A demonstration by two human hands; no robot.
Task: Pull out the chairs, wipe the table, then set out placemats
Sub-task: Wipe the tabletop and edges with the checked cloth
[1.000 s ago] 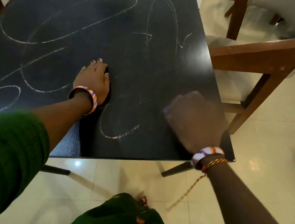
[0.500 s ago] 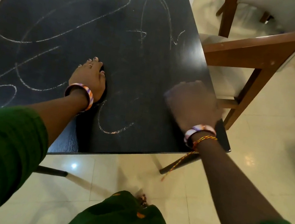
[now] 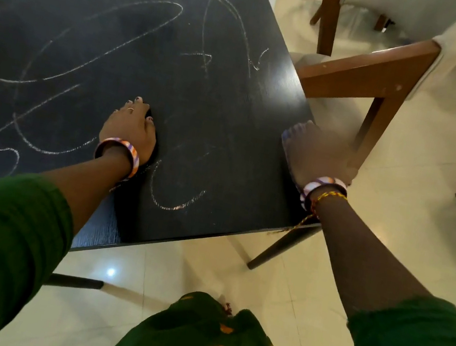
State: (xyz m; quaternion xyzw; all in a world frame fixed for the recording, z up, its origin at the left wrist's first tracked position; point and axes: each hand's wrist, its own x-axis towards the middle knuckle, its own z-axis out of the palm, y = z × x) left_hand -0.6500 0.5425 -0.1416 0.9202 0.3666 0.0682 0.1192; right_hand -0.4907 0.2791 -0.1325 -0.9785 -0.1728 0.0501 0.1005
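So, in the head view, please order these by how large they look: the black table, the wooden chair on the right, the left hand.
1. black table
2. wooden chair, partly cut off
3. left hand

Looks like a home dining area: dark wood-grain desk [image 3: 202, 101] with a brown wooden chair [image 3: 369, 72] (pale upholstered back) pulled up at its right side. Glossy cream floor tiles [image 3: 432, 184] underneath, reflecting a ceiling light.
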